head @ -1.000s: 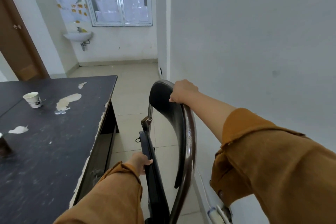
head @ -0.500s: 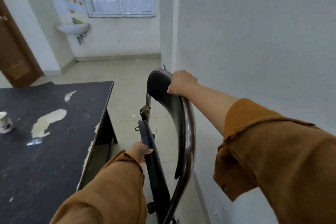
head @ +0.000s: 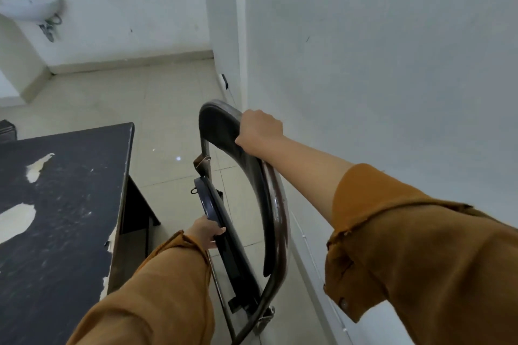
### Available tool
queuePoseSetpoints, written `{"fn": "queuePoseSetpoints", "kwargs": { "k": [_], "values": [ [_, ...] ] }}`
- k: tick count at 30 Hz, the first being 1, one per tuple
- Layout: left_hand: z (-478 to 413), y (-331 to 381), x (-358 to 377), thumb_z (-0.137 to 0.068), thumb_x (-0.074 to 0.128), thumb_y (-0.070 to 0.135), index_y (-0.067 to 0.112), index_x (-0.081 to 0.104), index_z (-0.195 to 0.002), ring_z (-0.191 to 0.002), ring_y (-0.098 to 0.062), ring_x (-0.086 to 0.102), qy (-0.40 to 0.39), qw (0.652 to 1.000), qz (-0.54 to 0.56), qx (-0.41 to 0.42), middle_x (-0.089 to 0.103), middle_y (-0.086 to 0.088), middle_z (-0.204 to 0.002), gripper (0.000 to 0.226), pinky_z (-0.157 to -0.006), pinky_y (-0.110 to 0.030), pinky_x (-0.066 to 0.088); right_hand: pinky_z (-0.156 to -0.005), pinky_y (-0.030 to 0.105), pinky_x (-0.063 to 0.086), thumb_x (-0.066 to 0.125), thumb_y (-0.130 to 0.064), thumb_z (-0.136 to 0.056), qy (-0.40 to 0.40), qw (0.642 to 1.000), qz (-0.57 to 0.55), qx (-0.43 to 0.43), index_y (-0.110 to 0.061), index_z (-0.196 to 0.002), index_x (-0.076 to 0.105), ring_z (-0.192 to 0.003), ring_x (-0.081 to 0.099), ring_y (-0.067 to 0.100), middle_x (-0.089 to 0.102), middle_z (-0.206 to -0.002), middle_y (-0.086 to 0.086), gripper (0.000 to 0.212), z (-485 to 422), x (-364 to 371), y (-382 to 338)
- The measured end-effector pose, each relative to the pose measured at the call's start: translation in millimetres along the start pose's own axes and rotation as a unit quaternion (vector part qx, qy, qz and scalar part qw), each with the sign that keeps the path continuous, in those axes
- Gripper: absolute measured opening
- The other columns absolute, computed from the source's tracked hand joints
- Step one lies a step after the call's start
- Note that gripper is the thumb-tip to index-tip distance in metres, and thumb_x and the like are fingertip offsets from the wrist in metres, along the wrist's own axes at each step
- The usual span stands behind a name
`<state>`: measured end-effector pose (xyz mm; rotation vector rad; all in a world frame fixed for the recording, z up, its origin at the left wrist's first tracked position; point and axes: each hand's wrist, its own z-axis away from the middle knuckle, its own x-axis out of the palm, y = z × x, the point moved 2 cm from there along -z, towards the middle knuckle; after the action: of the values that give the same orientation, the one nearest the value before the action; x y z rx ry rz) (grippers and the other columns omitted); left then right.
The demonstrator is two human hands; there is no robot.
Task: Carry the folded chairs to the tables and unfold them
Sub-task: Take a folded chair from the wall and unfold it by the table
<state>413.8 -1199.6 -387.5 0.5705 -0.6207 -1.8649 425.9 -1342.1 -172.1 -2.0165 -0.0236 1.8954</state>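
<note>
A folded chair (head: 276, 221) with a dark curved backrest and brown metal frame stands upright in front of me, between the black table (head: 61, 221) and the right wall. My right hand (head: 259, 130) grips the top of the backrest. My left hand (head: 207, 232) holds the edge of the black seat pad, which is tilted away from the backrest, leaving a gap. The chair's lower legs run out of view at the bottom.
The black table has peeling white patches and its corner lies close to the chair's left. A white wall (head: 378, 64) runs along the right. Tiled floor (head: 134, 101) stretches ahead to a wash basin (head: 30, 8) and a window.
The view has moved forward and tilted down; the table has slid left and the cup on it has left the view. Both hands keep their grips, and the seat pad stands further out from the backrest.
</note>
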Motion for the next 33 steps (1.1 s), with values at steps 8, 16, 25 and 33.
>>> {"fn": "queuePoseSetpoints", "kwargs": {
  "k": [8,16,25,33],
  "values": [
    [-30.0,18.7,-21.6,-0.091,0.050,-0.012,0.005,0.041,-0.136,-0.122,-0.034,0.050,0.000,1.000,-0.026,-0.011,0.054,-0.015,-0.127,0.050,-0.105,-0.045,0.042,-0.066,0.028,0.038,0.055,-0.010,-0.089,-0.002,0.999,0.028,0.037,-0.009,-0.111,0.057,-0.093,0.061,0.023,0.063,-0.106,0.005,0.023,-35.2,9.6,-19.7],
    [-31.2,-3.7,-18.9,-0.085,0.064,0.001,0.013,0.002,-0.152,-0.134,-0.038,0.037,0.097,0.985,-0.145,-0.005,0.033,-0.019,-0.148,0.092,-0.108,-0.048,0.037,-0.060,0.026,0.037,0.056,-0.012,-0.089,-0.007,0.998,-0.021,0.062,-0.007,-0.122,0.048,-0.096,0.061,0.022,0.062,-0.112,0.008,0.035,-18.8,23.3,-34.0],
    [-9.6,-45.0,3.0,-0.082,0.068,0.002,0.026,-0.010,-0.151,-0.120,-0.033,0.051,0.144,0.960,-0.239,0.030,0.040,-0.019,-0.141,0.107,-0.103,-0.041,0.044,-0.045,0.024,0.024,0.043,-0.015,-0.097,0.020,0.999,0.000,0.047,-0.004,-0.134,0.040,-0.056,0.042,0.014,0.059,-0.099,0.003,0.039,4.7,20.1,-30.4],
    [10.1,-73.9,14.2,-0.088,0.060,0.004,0.030,-0.008,-0.151,-0.111,-0.031,0.056,0.167,0.959,-0.219,0.064,0.045,-0.018,-0.137,0.096,-0.099,-0.040,0.048,-0.073,0.032,0.041,0.062,-0.020,-0.087,0.006,0.998,0.057,-0.023,0.003,-0.149,0.005,-0.117,0.047,0.032,0.033,-0.141,0.022,0.088,43.5,26.2,-30.8]
  ]
}}
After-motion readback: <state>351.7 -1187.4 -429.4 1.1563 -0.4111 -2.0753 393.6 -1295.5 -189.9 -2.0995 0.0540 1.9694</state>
